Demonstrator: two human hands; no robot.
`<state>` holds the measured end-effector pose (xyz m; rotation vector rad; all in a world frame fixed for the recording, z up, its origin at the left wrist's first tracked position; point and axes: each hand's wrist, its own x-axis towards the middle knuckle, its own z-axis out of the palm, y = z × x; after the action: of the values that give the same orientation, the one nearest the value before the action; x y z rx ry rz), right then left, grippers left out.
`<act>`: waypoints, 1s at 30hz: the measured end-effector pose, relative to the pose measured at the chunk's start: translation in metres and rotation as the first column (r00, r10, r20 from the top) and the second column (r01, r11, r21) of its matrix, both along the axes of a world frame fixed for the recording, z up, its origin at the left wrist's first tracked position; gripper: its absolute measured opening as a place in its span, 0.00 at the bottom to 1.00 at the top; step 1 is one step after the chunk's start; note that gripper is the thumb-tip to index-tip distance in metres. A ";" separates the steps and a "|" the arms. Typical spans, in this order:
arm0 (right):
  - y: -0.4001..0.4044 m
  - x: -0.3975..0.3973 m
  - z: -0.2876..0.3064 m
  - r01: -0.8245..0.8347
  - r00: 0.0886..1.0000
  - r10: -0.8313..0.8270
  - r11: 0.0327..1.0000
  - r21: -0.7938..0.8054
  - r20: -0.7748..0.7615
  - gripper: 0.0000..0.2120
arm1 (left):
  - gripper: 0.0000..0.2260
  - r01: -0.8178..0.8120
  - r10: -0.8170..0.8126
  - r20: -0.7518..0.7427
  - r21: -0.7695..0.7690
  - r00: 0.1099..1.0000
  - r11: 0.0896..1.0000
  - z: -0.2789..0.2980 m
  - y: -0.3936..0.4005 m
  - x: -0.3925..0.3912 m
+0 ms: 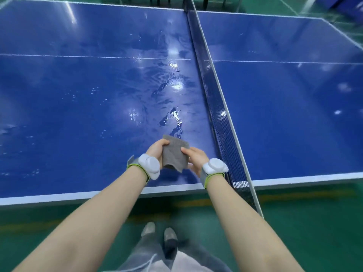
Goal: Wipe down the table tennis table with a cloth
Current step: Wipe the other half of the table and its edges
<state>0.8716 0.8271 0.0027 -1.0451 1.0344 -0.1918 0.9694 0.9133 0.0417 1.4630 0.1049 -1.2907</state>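
One grey cloth [174, 154] was pinched between the left hand [156, 150] and the right hand [195, 157], low centre, above one wet-streaked blue table tennis table [78, 95] with one net [216, 99]; green floor [304, 222] below.

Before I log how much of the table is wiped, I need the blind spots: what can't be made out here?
All in the head view:
- Blue table tennis table: its far left and far right ends are cut off by the picture edges.
- Grey cloth: both hands cover its sides; its underside is hidden.
- Tabletop under the cloth and hands: covered.
- Net base at the near edge: blurred.
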 end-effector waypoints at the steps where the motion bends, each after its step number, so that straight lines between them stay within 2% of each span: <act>1: -0.003 -0.002 -0.003 0.019 1.000 -0.019 1.000 -0.010 -0.014 0.08 | 0.09 0.035 -0.037 0.043 0.029 0.998 0.999 -0.003 -0.006 0.000; 4: -0.013 -0.012 -0.016 0.052 0.994 -0.063 0.992 -0.112 -0.095 0.04 | 0.15 0.229 -0.268 0.249 0.176 0.931 0.957 -0.044 -0.024 0.015; 5: -0.014 -0.016 -0.020 0.066 0.987 -0.088 0.985 -0.162 -0.134 0.03 | 0.12 0.297 -0.346 0.258 0.212 0.902 0.931 -0.066 -0.031 0.021; 7: -0.013 -0.026 -0.024 0.149 0.956 -0.199 0.963 -0.226 -0.217 0.13 | 0.05 0.421 -0.483 0.222 0.274 0.847 0.865 -0.068 -0.037 0.014; 10: -0.010 -0.038 -0.028 0.200 0.892 -0.305 0.928 -0.315 -0.333 0.17 | 0.09 0.497 -0.548 0.157 0.273 0.822 0.824 -0.050 -0.040 -0.003; 14: -0.002 -0.043 -0.031 0.069 0.831 -0.295 0.896 -0.438 -0.472 0.23 | 0.13 0.597 -0.643 0.096 0.287 0.760 0.749 -0.059 -0.047 -0.003; 16: 0.010 -0.042 -0.031 -0.025 0.788 -0.346 0.808 -0.589 -0.509 0.25 | 0.14 0.664 -0.698 0.058 0.263 0.714 0.700 -0.064 -0.049 0.001; 18: 0.019 -0.037 -0.034 -0.124 0.789 -0.364 0.695 -0.708 -0.496 0.26 | 0.15 0.723 -0.746 0.020 0.230 0.665 0.651 -0.064 -0.045 0.004; 20: 0.026 -0.026 -0.042 -0.232 0.797 -0.289 0.664 -0.711 -0.530 0.26 | 0.13 0.763 -0.780 -0.009 0.213 0.626 0.610 -0.064 -0.042 0.010; 22: 0.030 -0.015 -0.054 -0.421 0.734 -0.179 0.637 -0.645 -0.656 0.26 | 0.09 0.770 -0.787 -0.010 0.214 0.617 0.601 -0.065 -0.038 0.018; 24: 0.032 -0.007 -0.066 -0.587 0.617 -0.117 0.589 -0.555 -0.778 0.26 | 0.11 0.730 -0.756 0.039 0.234 0.653 0.642 -0.068 -0.033 0.030; 26: 0.036 -0.005 -0.073 -0.644 0.567 -0.104 0.562 -0.518 -0.817 0.25 | 0.12 0.680 -0.712 0.089 0.232 0.697 0.695 -0.071 -0.029 0.044; 28: 0.038 -0.012 -0.078 -0.662 0.566 -0.098 0.536 -0.523 -0.818 0.25 | 0.10 0.632 -0.665 0.111 0.228 0.739 0.741 -0.072 -0.027 0.059; 30: 0.037 -0.026 -0.081 -0.662 0.555 -0.138 0.524 -0.536 -0.820 0.33 | 0.09 0.591 -0.626 0.131 0.230 0.769 0.773 -0.073 -0.026 0.070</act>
<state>0.8456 0.8639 -0.0784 -2.3448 1.6006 0.1610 1.0397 0.8877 -0.0313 1.8611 -0.4470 -1.6708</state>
